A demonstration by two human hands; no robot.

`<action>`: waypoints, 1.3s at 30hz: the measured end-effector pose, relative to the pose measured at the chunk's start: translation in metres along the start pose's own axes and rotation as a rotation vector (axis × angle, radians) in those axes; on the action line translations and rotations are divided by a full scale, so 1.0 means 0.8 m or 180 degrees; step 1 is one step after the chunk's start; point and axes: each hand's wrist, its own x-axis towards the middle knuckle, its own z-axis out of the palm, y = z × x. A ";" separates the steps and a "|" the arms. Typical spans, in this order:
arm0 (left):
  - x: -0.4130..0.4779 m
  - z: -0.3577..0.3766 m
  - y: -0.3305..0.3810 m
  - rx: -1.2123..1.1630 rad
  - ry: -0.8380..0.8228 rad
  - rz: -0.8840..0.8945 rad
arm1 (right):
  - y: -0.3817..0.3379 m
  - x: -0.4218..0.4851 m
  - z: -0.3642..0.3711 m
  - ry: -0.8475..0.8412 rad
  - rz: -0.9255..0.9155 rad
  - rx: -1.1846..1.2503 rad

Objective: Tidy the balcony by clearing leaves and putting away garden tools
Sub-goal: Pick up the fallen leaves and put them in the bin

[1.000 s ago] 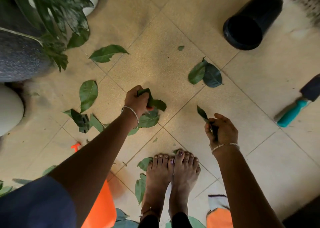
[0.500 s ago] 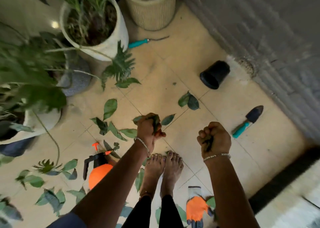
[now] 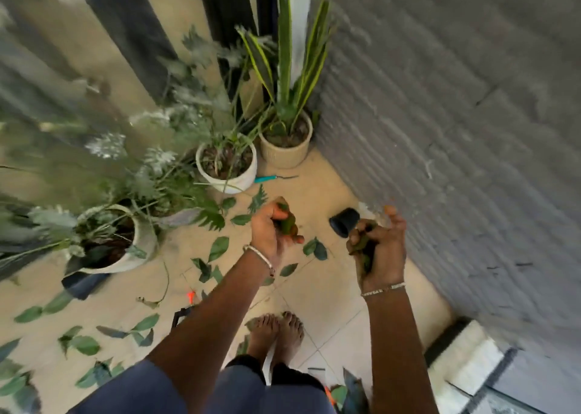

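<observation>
Green leaves are gripped tight in your left hand, left of the tipped-over black pot; your right hand, just right of it, clutches another wad.

The beige tiled floor bore scattered green leaves, potted plants, a black pot lying on its side near the wall, and a teal-handled tool.

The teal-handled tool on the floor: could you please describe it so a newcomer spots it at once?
Follow the grey wall to the beige ribbed pot in the corner. In front of it, beside the white pot, lies the teal-handled tool. Its slim teal grip and dark tip set it apart.
</observation>
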 end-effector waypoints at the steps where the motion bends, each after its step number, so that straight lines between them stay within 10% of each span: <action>1: -0.026 0.008 0.018 -0.0147 -0.0140 0.0010 | -0.020 -0.022 0.011 -0.0099 -0.0145 0.0070; 19: -0.299 0.070 0.274 -0.1572 -0.1764 0.0834 | -0.244 -0.263 0.244 -0.2031 -0.0795 0.0065; 39: -0.570 -0.335 0.326 -0.2531 -0.0461 0.2482 | 0.060 -0.574 0.426 -0.3755 0.0921 -0.0580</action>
